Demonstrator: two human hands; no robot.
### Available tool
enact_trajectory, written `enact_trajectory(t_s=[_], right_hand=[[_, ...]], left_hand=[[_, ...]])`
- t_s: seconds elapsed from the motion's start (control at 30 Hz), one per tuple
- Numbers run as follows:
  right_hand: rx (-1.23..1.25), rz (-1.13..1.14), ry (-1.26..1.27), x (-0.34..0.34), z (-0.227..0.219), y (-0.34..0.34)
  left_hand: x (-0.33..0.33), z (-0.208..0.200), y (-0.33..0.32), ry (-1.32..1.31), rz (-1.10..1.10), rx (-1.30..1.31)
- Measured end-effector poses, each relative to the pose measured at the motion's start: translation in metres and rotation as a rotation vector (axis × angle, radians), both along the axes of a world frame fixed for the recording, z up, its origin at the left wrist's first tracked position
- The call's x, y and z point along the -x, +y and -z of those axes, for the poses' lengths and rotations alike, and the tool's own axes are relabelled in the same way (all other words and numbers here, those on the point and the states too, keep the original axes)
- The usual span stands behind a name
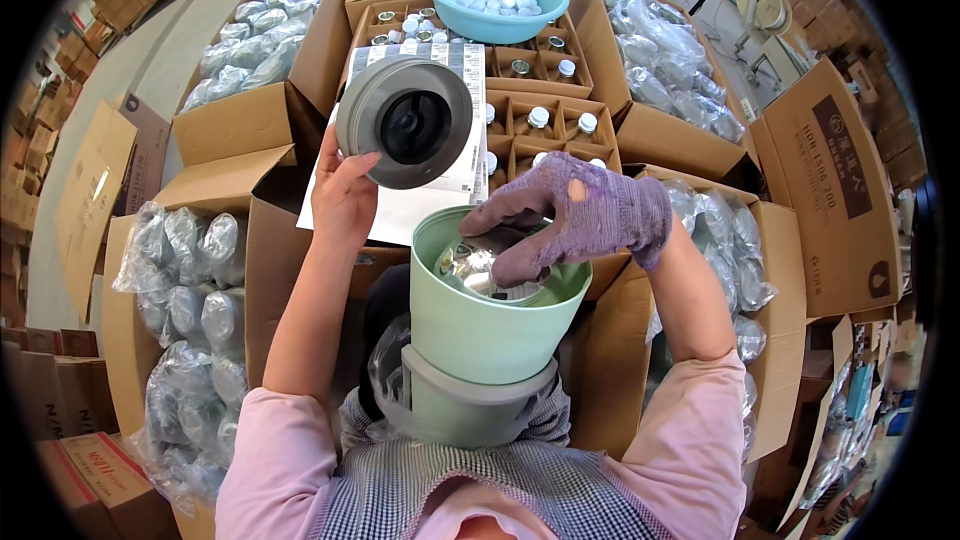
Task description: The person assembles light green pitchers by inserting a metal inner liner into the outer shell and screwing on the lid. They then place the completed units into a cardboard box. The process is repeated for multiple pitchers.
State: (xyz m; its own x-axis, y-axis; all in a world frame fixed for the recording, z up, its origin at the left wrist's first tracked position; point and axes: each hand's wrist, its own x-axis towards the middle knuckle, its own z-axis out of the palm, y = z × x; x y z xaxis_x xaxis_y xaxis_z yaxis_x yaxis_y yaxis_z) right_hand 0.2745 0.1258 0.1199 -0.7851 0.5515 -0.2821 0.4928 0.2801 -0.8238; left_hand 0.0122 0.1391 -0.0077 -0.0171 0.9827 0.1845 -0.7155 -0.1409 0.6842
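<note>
My bare left hand (342, 195) holds up a grey round lid (358, 125) by its lower left edge. The lid is tilted, with a black recessed centre facing me. My right hand (565, 210), in a worn purple knit glove with a hole in it, reaches into a light green round container (490, 345). Its thumb and fingers are curled onto a shiny, mirror-like rounded piece (465, 265) inside; the glove hides part of that piece. The green container rests at my lap, above a grey-green handle (420, 375) with clear plastic film around it.
A blue basin (440, 2) of small white caps stands on divided cartons of bottles (538, 118). Printed label sheets (400, 215) lie before it. Open cartons of plastic-wrapped silver pieces (222, 330) stand on both sides, their flaps (225, 135) sticking out.
</note>
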Motion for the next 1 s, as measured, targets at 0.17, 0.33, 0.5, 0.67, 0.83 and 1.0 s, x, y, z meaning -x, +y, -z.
enact_trajectory(t_s=[0.17, 0.33, 0.5, 0.67, 0.83, 1.0], right_hand=[[-0.165, -0.047, -0.103, 0.004, -0.009, -0.008], [-0.206, 0.574, 0.608, -0.002, 0.046, -0.021], [-0.180, 1.039, 0.820, -0.019, 0.080, -0.008], [0.525, 0.699, 1.167, -0.012, 0.091, 0.010], [0.304, 0.694, 0.913, -0.001, 0.073, -0.004], [0.337, 0.379, 1.130, -0.004, 0.092, -0.001]], left_hand=[[-0.003, -0.013, 0.001, 0.069, -0.002, -0.026], [-0.011, -0.044, -0.006, 0.071, 0.072, -0.212], [-0.036, -0.085, -0.001, 0.836, 0.018, -0.628], [-0.039, -0.092, -0.003, 0.958, 0.082, -0.655], [-0.036, -0.100, -0.014, 0.930, 0.083, -0.656], [-0.059, -0.125, -0.050, 1.221, 0.020, -0.711]])
